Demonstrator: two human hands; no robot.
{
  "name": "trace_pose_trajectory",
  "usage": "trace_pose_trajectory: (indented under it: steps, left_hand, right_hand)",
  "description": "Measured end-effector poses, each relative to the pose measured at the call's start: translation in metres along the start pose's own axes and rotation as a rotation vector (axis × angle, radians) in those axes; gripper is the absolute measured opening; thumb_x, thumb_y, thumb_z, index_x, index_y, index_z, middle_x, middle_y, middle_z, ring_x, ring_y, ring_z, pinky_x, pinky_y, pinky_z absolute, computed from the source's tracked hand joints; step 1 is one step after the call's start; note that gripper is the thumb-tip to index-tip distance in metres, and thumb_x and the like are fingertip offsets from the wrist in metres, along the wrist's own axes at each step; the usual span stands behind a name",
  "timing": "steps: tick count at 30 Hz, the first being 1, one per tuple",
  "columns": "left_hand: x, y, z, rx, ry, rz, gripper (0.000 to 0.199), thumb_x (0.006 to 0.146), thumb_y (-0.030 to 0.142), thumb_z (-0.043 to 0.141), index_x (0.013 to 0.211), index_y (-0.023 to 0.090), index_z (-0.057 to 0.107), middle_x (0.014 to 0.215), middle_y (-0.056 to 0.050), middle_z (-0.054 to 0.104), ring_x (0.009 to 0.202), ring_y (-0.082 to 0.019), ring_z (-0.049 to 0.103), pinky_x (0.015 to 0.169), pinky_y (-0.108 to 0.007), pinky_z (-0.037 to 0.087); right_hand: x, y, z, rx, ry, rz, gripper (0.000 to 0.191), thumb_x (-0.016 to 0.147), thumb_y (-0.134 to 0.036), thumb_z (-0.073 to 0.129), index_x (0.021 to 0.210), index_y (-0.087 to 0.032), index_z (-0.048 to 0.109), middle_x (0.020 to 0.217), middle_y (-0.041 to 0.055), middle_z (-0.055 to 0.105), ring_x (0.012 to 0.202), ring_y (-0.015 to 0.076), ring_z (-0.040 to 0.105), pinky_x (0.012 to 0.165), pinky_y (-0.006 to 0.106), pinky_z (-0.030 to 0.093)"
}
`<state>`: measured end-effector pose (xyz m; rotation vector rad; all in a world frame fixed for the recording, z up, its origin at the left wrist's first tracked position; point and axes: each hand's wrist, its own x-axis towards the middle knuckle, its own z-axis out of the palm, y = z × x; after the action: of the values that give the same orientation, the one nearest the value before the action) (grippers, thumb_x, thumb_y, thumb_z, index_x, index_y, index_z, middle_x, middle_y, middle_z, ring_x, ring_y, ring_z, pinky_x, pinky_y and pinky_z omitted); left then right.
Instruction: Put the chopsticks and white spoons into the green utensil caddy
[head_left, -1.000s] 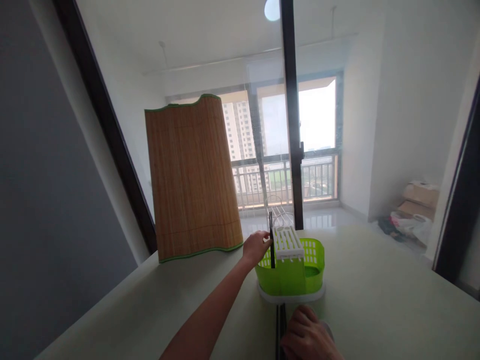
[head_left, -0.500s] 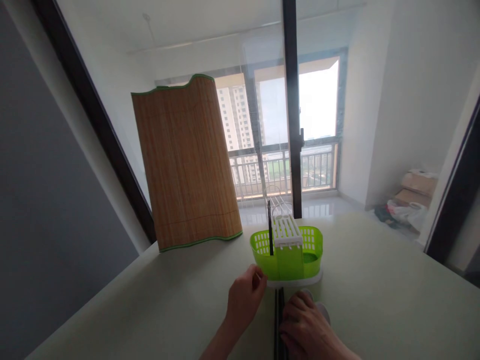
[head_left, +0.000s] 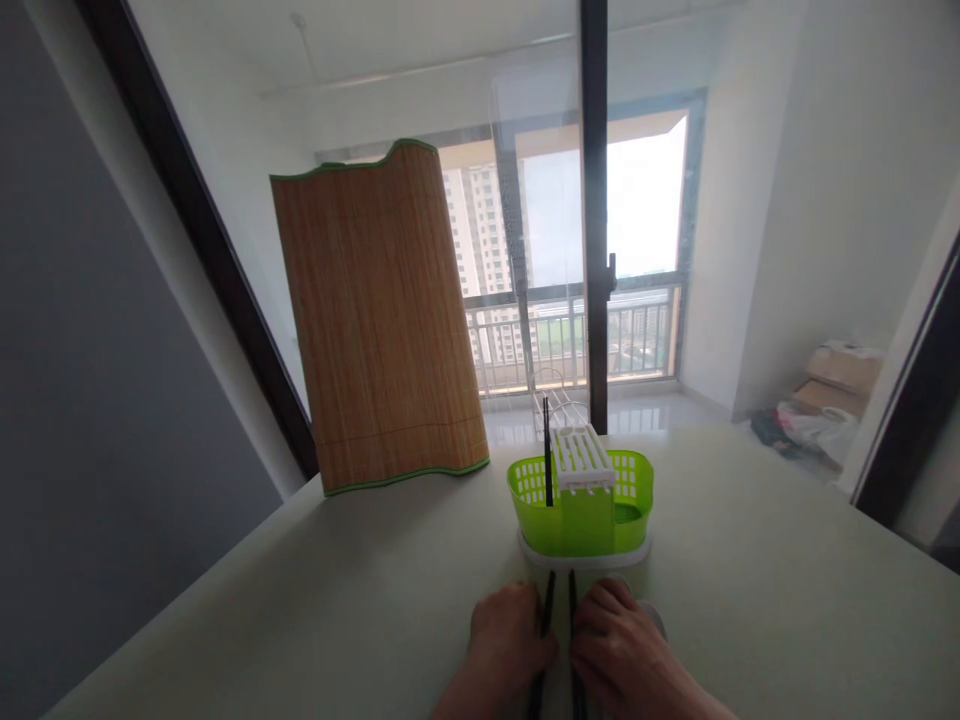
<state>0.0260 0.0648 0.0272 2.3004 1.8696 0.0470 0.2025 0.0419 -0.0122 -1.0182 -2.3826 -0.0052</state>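
My left hand [head_left: 506,635] is closed around black chopsticks [head_left: 550,600] at the table's near side. My right hand [head_left: 619,640] has its fingers curled against more black chopsticks [head_left: 573,590], a narrow gap to the right of the first ones. Pale rounded objects [head_left: 654,615] show partly from behind my right hand; their kind is hidden. Just beyond both hands stands a bright green utensil basket [head_left: 587,525] with a white slatted rack [head_left: 581,455] on its middle. Dark chopsticks [head_left: 548,460] stand upright in its left compartment.
A rolled bamboo mat [head_left: 382,330] with green edging stands at the back left of the white table [head_left: 750,580]. Behind the table rises a glass partition with a dark frame [head_left: 596,200]. Boxes and bags [head_left: 821,405] lie on the floor beyond, at right.
My left hand has moved right and down from beside the basket and closed on some chopsticks. The chopsticks, side by side before, are now apart. My right hand stays about where it was.
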Motion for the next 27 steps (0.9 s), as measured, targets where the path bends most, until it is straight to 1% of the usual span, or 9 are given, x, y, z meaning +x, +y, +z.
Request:
trace_pose_trajectory:
  steps: [7,11,14,16,18,21,23,25,27]
  left_hand:
    - [0.003,-0.002,-0.006,0.126,0.007,-0.063,0.037,0.075,0.004,0.039,0.098,0.009,0.067,0.098,-0.017,0.070,0.091,-0.028,0.067,0.075,-0.034,0.049]
    - [0.006,-0.008,-0.005,0.123,0.030,-0.023,0.038,0.075,0.001,0.038,0.099,0.011,0.067,0.096,-0.015,0.070,0.090,-0.026,0.068,0.075,-0.032,0.049]
    - [0.007,-0.014,-0.013,0.129,0.074,-0.012,0.036,0.076,0.003,0.039,0.096,0.013,0.066,0.090,-0.014,0.072,0.086,-0.025,0.069,0.072,-0.031,0.049]
    - [0.006,-0.018,-0.024,0.121,0.146,-0.013,0.031,0.080,0.007,0.039,0.094,0.015,0.066,0.085,-0.012,0.072,0.083,-0.025,0.069,0.069,-0.031,0.049]
    - [0.002,-0.023,-0.039,0.054,0.278,0.030,0.026,0.086,0.014,0.041,0.096,0.018,0.065,0.087,-0.010,0.071,0.083,-0.023,0.068,0.070,-0.030,0.049]
    - [-0.009,-0.028,-0.063,-0.180,0.525,0.154,0.024,0.092,0.029,0.043,0.102,0.022,0.064,0.089,-0.005,0.069,0.081,-0.018,0.066,0.072,-0.026,0.049]
    - [-0.015,-0.030,-0.075,-0.357,0.634,0.207,0.024,0.092,0.037,0.046,0.101,0.023,0.064,0.087,-0.002,0.069,0.077,-0.015,0.065,0.069,-0.024,0.049]
    - [-0.018,-0.029,-0.082,-0.499,0.674,0.230,0.024,0.090,0.041,0.050,0.097,0.024,0.066,0.089,-0.001,0.070,0.076,-0.014,0.065,0.068,-0.022,0.051]
    - [-0.018,-0.027,-0.081,-0.593,0.660,0.236,0.022,0.088,0.042,0.054,0.095,0.026,0.067,0.092,0.001,0.071,0.077,-0.013,0.066,0.070,-0.022,0.052]
  right_hand:
    - [0.000,0.001,0.001,0.031,0.047,-0.008,0.017,0.083,-0.024,0.055,0.067,-0.022,0.059,0.076,0.0007,0.061,0.080,0.0193,0.051,0.081,0.036,0.034]
    - [-0.001,0.002,0.003,0.030,0.047,-0.014,0.017,0.083,-0.025,0.055,0.067,-0.022,0.060,0.076,0.0009,0.061,0.080,0.0196,0.051,0.081,0.036,0.035]
    - [0.000,0.003,0.004,0.009,0.038,-0.009,0.016,0.083,-0.025,0.056,0.067,-0.022,0.061,0.076,0.0008,0.062,0.081,0.0197,0.052,0.082,0.036,0.035]
    - [0.001,0.004,0.005,-0.010,0.030,-0.012,0.015,0.082,-0.025,0.057,0.068,-0.022,0.061,0.076,0.0005,0.062,0.080,0.0193,0.052,0.082,0.036,0.036]
    - [0.002,0.005,0.007,-0.027,0.025,-0.019,0.013,0.080,-0.024,0.059,0.067,-0.022,0.061,0.075,0.0002,0.062,0.079,0.0192,0.052,0.081,0.036,0.036]
    - [0.002,0.007,0.010,-0.046,0.029,-0.023,0.013,0.078,-0.025,0.062,0.066,-0.022,0.061,0.074,0.0003,0.062,0.079,0.0194,0.053,0.080,0.036,0.037]
    - [0.002,0.009,0.013,-0.053,0.037,-0.022,0.013,0.078,-0.025,0.063,0.065,-0.022,0.062,0.073,0.0001,0.062,0.078,0.0192,0.053,0.080,0.035,0.037]
    - [0.001,0.010,0.014,-0.058,0.046,-0.025,0.013,0.077,-0.026,0.064,0.065,-0.022,0.062,0.073,-0.0003,0.062,0.078,0.0188,0.053,0.080,0.035,0.036]
    - [0.001,0.011,0.015,-0.065,0.050,-0.031,0.013,0.077,-0.026,0.064,0.065,-0.022,0.061,0.072,-0.0005,0.062,0.077,0.0186,0.053,0.079,0.035,0.036]
